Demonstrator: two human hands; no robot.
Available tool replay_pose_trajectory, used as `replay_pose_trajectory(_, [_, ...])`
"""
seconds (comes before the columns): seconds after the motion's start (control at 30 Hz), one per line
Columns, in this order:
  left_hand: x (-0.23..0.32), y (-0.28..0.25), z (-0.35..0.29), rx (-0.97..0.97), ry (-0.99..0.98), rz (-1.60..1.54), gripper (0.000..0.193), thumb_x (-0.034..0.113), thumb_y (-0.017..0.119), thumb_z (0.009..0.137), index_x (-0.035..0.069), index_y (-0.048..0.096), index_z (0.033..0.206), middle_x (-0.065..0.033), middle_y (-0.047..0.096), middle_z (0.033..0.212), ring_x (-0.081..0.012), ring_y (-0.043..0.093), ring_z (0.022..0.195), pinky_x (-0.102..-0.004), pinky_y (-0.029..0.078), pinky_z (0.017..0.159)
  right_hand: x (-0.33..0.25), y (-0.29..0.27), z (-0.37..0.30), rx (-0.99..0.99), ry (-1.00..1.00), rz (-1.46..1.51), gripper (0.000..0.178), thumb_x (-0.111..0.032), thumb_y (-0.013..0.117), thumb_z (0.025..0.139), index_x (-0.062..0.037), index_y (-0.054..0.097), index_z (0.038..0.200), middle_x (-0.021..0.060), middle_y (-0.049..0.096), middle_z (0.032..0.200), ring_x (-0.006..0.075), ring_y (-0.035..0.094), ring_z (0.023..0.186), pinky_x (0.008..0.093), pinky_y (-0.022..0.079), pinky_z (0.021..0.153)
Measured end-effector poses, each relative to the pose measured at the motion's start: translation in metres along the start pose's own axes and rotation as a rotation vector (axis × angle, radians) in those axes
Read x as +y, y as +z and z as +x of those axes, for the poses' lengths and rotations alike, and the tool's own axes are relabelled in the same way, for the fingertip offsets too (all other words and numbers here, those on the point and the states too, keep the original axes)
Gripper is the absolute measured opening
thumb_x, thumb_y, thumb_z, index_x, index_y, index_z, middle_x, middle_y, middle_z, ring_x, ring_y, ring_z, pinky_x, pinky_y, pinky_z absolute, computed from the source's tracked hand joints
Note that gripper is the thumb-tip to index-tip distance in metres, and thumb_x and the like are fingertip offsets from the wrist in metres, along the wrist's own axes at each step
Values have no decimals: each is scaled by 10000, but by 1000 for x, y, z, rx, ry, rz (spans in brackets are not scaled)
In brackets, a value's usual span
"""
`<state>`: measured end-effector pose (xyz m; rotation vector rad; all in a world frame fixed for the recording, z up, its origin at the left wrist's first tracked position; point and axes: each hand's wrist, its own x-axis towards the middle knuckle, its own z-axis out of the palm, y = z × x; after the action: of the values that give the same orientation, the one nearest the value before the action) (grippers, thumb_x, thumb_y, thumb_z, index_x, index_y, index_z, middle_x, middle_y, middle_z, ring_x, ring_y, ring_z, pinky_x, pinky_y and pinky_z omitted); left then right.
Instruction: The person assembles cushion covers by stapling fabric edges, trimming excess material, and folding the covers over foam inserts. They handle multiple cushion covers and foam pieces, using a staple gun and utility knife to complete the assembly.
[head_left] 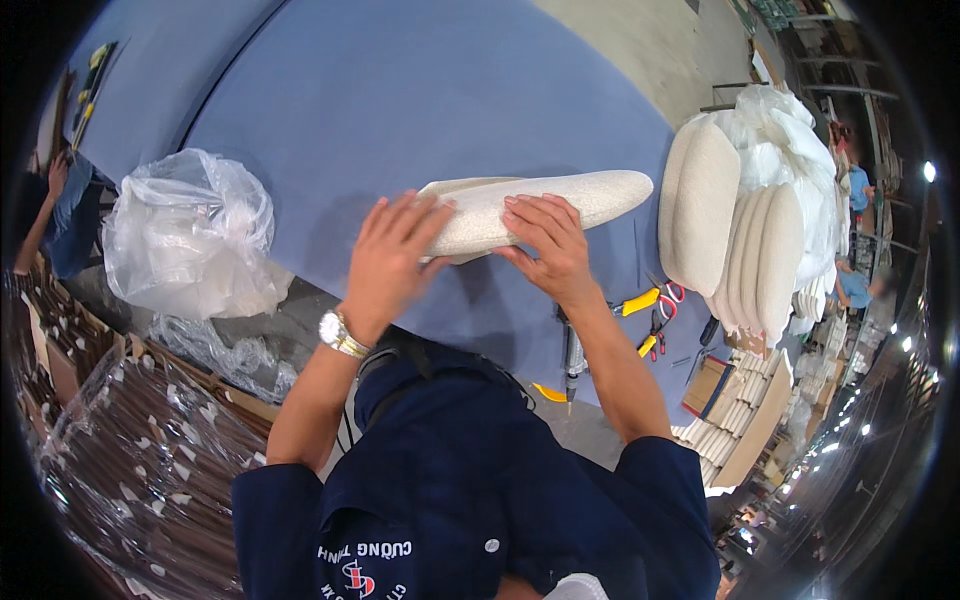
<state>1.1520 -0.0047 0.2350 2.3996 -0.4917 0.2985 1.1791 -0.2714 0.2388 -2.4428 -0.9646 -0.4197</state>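
Observation:
A long cream upholstered seat pad [595, 198], with rounded edges, is tilted on its side above the blue-covered table [400, 90]. My right hand [550, 245] grips its near edge around the middle, fingers over the top and thumb below. At the pad's left end is my left hand [393, 255], slightly blurred, its fingers over the fabric and its thumb at the lower edge. A pale flap or backing shows behind the pad, mostly hidden.
Matching pads [765, 260] are stacked at the right, beside white plastic wrapping [785, 130]. Red-and-yellow pliers [660, 318] and a pneumatic-looking driver [572, 355] lie by my right forearm. A clear plastic bag [190, 235] stands left, above wrapped brown strips [140, 480]. A co-worker's arm [45, 215] shows far left.

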Motion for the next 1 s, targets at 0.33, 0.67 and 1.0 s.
replay_pose_trajectory(0.33, [84, 35, 32, -281, 282, 266, 594, 179, 638, 952, 79, 477, 1515, -103, 527, 1543, -290, 566, 1360, -511, 462, 1110, 75, -50, -75, 292, 651, -286, 397, -317, 600, 1017, -85, 655, 1334, 205, 467, 1568, 386, 428, 1449, 518, 287, 1215])
replay_pose_trajectory(0.67, [133, 50, 109, -795, 175, 8, 713, 258, 626, 988, -46, 311, 1550, -318, 404, 1571, -456, 600, 1281, -504, 596, 903, 54, -15, -23, 1110, 1041, 805, 633, -361, 293, 1136, 8, 201, 1642, 181, 209, 1712, 284, 228, 1568, 390, 195, 1272])
replay_pose_trajectory(1.0, [101, 139, 123, -673, -379, -1043, 795, 605, 136, 1100, 60, 41, 1671, -157, 43, 1746, -298, 23, 1612, -401, 84, 1300, 40, -13, -18, 813, 973, 958, 757, -569, 83, 1110, -61, 81, 1672, 144, 100, 1744, 278, 118, 1603, 391, 116, 1296])
